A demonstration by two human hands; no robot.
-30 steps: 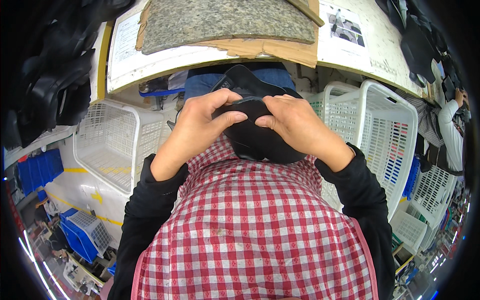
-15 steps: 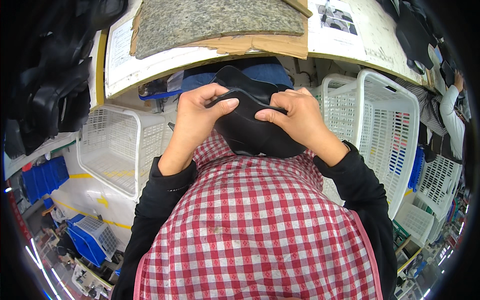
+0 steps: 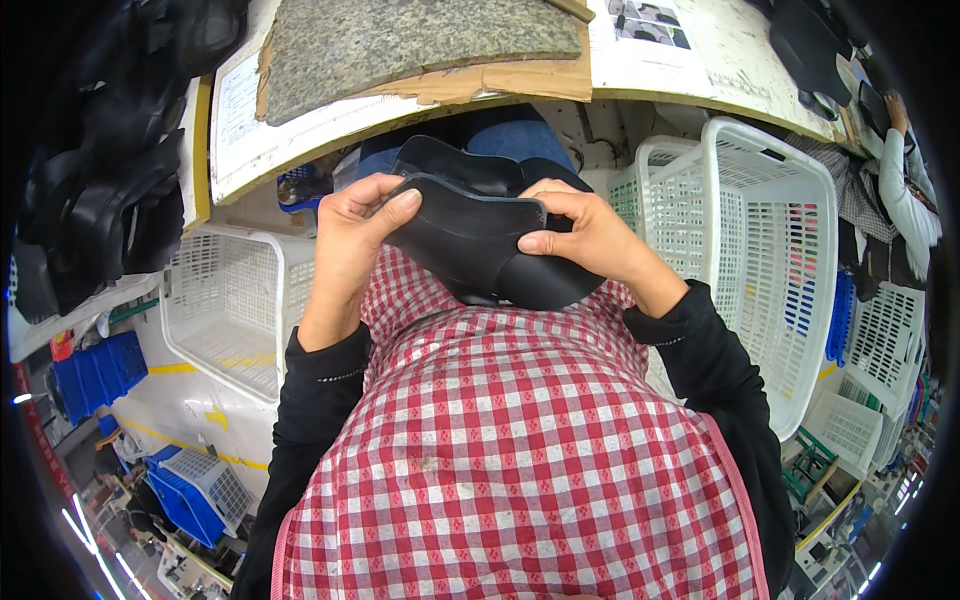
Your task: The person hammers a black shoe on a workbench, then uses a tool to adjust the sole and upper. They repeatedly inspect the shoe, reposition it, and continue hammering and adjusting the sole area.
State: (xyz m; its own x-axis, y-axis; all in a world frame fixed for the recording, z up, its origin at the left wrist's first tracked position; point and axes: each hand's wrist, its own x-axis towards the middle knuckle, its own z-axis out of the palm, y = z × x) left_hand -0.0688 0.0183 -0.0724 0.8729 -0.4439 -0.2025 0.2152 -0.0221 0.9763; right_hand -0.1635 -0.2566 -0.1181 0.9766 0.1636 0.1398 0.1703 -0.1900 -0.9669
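Note:
A black leather shoe upper [image 3: 470,235] is held in front of my checked apron [image 3: 500,430], over my lap. My left hand [image 3: 350,235] pinches its left top edge, thumb on the near face and fingers behind. At the right end of the same edge, my right hand [image 3: 585,228] grips with its thumb on the near face. The fingers of both hands are partly hidden behind the leather. The upper's opening faces up, showing a dark inner side, and its lower part rests against the apron.
Ahead is a worktable [image 3: 235,165] bearing a speckled stone slab [image 3: 420,50] on cardboard [image 3: 530,83]. White plastic baskets [image 3: 715,200] stand at the right, another white basket [image 3: 280,330] at the left. Black shoe pieces [image 3: 80,200] are heaped far left. A co-worker's sleeve [image 3: 905,190] shows far right.
My left hand has moved left and slightly down, and the upper's top edge is now stretched flatter between my hands. Both hands keep hold of it. The view has shifted slightly.

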